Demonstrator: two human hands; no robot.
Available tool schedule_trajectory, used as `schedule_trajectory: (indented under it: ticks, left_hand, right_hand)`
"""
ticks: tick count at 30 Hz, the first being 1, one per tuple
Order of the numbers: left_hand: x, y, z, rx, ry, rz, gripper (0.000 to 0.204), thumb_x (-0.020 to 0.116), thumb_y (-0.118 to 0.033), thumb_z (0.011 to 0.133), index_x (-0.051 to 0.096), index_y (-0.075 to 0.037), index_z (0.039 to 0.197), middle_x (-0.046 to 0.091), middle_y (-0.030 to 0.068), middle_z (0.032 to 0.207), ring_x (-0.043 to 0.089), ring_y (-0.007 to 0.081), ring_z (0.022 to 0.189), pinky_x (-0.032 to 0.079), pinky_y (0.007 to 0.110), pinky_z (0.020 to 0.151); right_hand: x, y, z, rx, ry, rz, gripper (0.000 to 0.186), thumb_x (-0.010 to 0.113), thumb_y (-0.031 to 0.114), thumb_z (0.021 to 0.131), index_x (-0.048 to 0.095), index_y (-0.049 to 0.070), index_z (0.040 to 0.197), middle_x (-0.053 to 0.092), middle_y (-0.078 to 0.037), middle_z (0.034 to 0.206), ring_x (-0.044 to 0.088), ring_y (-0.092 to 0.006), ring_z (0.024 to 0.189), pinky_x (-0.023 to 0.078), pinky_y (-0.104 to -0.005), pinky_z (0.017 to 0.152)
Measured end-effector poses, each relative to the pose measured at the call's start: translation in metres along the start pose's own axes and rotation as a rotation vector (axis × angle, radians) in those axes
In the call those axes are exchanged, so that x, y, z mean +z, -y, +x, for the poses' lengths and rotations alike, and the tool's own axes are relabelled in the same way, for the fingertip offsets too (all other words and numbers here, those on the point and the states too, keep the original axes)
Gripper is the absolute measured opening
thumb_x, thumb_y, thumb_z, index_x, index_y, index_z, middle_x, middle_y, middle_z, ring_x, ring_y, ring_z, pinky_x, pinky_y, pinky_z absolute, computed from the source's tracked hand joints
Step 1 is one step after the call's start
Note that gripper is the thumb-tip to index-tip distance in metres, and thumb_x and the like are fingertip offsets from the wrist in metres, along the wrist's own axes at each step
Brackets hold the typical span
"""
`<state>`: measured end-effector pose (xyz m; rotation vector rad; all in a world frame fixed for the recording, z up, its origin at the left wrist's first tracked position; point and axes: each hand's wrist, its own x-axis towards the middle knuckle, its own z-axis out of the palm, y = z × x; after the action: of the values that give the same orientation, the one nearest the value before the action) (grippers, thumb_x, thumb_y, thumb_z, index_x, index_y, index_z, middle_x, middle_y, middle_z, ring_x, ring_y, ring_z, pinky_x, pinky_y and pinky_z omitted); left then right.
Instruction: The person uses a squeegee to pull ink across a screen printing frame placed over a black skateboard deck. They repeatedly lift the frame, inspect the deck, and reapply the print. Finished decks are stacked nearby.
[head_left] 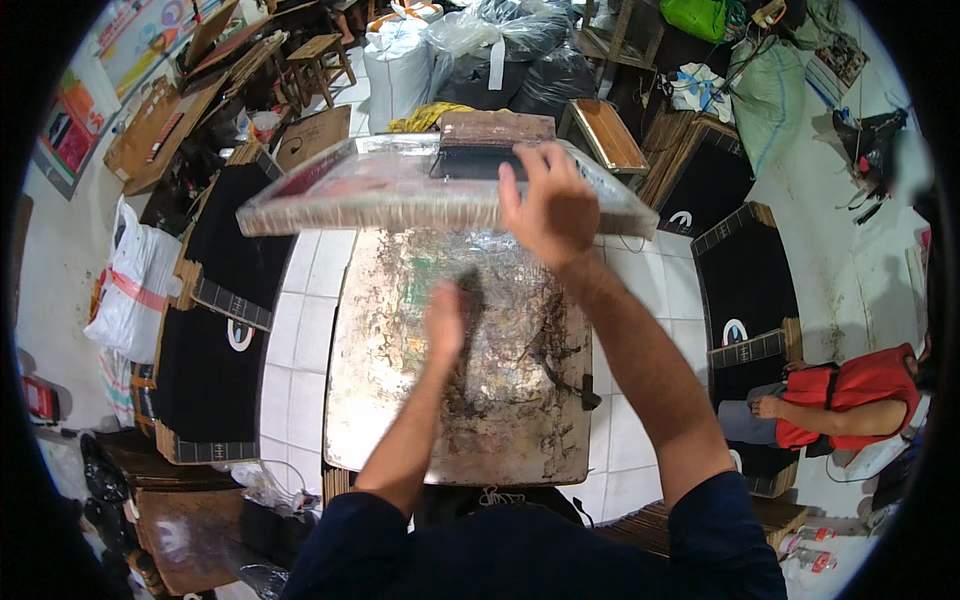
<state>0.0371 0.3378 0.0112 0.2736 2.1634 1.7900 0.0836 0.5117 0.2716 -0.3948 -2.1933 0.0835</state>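
Note:
A wide printing screen frame (pixel 365 217) with pale edges is tilted up above the far end of a worn, stained board (pixel 390 430). On it rests a squeegee with a brown wooden handle (pixel 497 127) and a dark lower part. My right hand (pixel 555 205) is at the frame's near edge beside the squeegee, thumb and fingers apart; I cannot tell whether it touches either. My left hand (pixel 445 322) hovers over the middle of the board, smeared by motion, its fingers unclear. A dark clip-like piece (pixel 590 398) sits at the board's right edge.
Stacked black panels (pixel 215 300) line the left side, with more black panels (pixel 750 285) on the right. A person in a red top (pixel 850 400) sits at the right. White sacks (pixel 400 70) and black plastic bags (pixel 500 75) stand behind the frame, a wooden stool (pixel 318 65) further left.

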Motion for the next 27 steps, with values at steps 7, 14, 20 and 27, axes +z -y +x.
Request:
schedule_trajectory:
  ticks: [7,14,20,27]
  left_hand:
    - [0.124,0.058,-0.112,0.176,1.129,0.254,0.044,0.055,-0.027,0.107,0.057,-0.006,0.145,0.062,0.0192,0.144,0.060,0.0314,0.131,0.046,0.043,0.111]
    - [-0.185,0.108,-0.033,0.296,-0.279,0.193,0.025,0.057,-0.015,0.101,0.074,0.000,0.112,0.074,0.0202,0.110,0.070,0.0355,0.104,0.054,0.045,0.091]
    - [-0.406,0.318,-0.130,-0.642,0.060,1.045,0.038,0.068,-0.042,0.094,0.081,-0.007,0.103,0.078,0.0185,0.099,0.076,0.0374,0.098,0.059,0.048,0.088]
    - [-0.398,0.356,-0.219,-0.490,-0.393,0.720,0.043,0.073,-0.047,0.093,0.078,-0.011,0.116,0.076,0.0191,0.107,0.072,0.0376,0.101,0.056,0.049,0.092]
  right_hand:
    - [-0.008,-0.018,0.086,0.081,0.105,-0.111,0.036,0.060,0.043,0.099,0.072,0.013,0.114,0.068,-0.013,0.111,0.071,-0.0350,0.101,0.058,-0.0510,0.083]
    - [-0.009,-0.037,0.134,0.144,0.216,-0.151,0.042,0.053,0.049,0.102,0.073,0.017,0.121,0.074,-0.012,0.115,0.071,-0.0352,0.107,0.053,-0.0453,0.092]
    - [-0.005,-0.065,0.160,0.149,0.270,-0.029,0.043,0.055,0.044,0.105,0.071,0.010,0.126,0.075,-0.016,0.114,0.072,-0.0268,0.105,0.052,-0.0364,0.094]
    - [-0.005,-0.099,0.189,0.098,0.372,0.128,0.042,0.047,0.033,0.111,0.067,-0.001,0.128,0.068,-0.013,0.127,0.064,-0.0242,0.121,0.045,-0.0358,0.109]
